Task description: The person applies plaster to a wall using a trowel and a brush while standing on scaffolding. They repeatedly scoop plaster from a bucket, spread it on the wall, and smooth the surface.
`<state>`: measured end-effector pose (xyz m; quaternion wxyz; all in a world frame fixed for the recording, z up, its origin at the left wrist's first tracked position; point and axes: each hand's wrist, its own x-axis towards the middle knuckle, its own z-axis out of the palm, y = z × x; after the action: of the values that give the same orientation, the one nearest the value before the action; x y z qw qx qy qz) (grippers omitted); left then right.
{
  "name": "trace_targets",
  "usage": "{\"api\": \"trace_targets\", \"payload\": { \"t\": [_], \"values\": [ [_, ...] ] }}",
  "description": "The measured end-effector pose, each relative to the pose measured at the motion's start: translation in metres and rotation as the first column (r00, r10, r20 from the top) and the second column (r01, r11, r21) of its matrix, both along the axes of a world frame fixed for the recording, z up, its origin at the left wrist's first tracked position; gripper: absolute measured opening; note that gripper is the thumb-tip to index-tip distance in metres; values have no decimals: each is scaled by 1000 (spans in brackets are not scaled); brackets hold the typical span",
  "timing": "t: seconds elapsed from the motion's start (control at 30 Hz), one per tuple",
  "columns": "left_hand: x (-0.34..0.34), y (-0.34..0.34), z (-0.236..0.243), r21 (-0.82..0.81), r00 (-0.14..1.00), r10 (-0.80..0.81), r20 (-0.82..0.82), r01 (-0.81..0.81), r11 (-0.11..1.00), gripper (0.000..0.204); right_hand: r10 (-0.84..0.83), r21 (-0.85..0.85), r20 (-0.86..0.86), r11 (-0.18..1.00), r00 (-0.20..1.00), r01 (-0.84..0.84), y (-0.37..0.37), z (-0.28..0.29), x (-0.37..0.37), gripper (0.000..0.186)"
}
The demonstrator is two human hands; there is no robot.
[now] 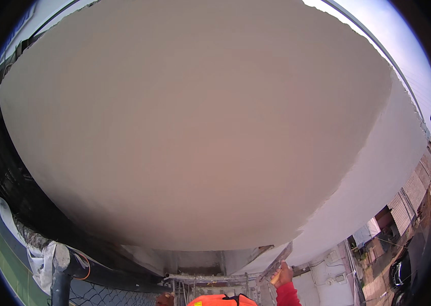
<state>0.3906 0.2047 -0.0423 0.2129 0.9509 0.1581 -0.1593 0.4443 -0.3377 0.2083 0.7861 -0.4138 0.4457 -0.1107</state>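
Observation:
A broad surface of smooth, beige-grey plaster [200,127] fills most of the view. Along its right side runs a paler band of plaster [368,173], with a ragged line between the two tones. At the lower right, my right hand [283,275], in a red sleeve, is closed round the handle of a plastering trowel [285,253]. The trowel's long, narrow blade is seen edge-on, by the bottom of that line; I cannot tell whether it touches the plaster. Only a bit of my left hand [165,299] shows at the lower edge, its fingers too small and dark to read.
Below me is metal scaffolding [210,278]. A dark pipe post [61,278] with white cloth and chain-link mesh [108,295] stands at lower left. Past the plaster's right edge, far below, are corrugated roofs [408,201] and a dark vehicle [401,270]. My orange vest [220,300] shows at the bottom.

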Motion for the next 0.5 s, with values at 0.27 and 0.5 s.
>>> {"api": "trace_targets", "payload": {
  "t": [0.27, 0.5],
  "values": [
    [-14, -34, 40, -321, 959, 273, 74, -237, 917, 31, 138, 95, -82, 987, 987, -130, 11, -42, 9, 18],
    [36, -115, 190, -685, 910, 243, 337, 59, 726, 36, 407, 319, -158, 883, 900, -344, 21, -137, 27, 40]
  ]
}}
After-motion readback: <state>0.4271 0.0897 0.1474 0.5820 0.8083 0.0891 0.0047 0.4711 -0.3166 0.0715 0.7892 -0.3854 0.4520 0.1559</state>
